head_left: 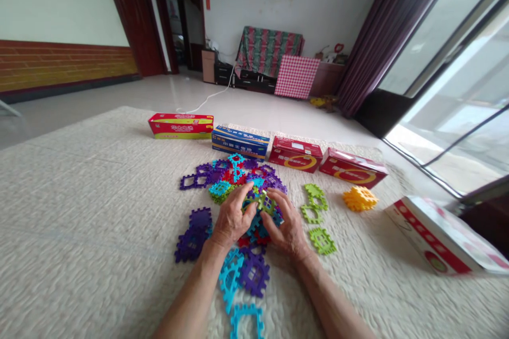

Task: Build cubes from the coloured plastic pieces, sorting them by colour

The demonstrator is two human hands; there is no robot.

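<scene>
My left hand and my right hand meet over a heap of plastic interlocking tiles. Between their thumbs and fingers is a green interlocking tile with a window-like grid, partly hidden by the fingers. Both hands are curved inward around its sides. Under and behind them lie purple, red, blue and green tiles. Close to my left wrist are dark purple tiles. Nearer to me, between my forearms, lie a light blue tile, a purple window tile and a light blue frame.
Right of the heap lie several green tiles and a stack of yellow-orange tiles. Behind stand a red and yellow-green box, a blue box and two dark red boxes. A white and red box sits far right on the quilted mat.
</scene>
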